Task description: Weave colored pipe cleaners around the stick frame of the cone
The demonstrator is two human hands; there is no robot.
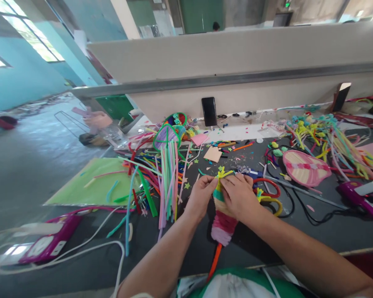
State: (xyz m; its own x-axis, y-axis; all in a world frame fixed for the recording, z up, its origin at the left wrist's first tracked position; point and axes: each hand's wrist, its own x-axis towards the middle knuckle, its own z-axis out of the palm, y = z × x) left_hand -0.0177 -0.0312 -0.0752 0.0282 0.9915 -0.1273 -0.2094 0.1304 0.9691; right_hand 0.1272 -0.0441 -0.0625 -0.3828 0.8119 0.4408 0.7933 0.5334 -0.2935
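A striped pipe-cleaner craft (225, 225) in pink, red, tan, teal and yellow lies in front of me, with an orange stem (215, 260) pointing toward my body. My left hand (202, 192) pinches its far end, where a yellow pipe-cleaner piece (223, 172) sticks up. Curled over the craft's right side, my right hand (238, 192) grips the same end and covers part of the stripes. Just right of that hand lie scissors with red and yellow handles (275, 188).
Bundled pastel pipe cleaners (168, 182) lie left, beside a green sheet (90, 182). Purple devices sit at the left (49, 240) and right (365, 198). A pink oval craft (306, 167) lies to the right. A phone (209, 111) leans against the white partition (236, 51). Cords cross the table.
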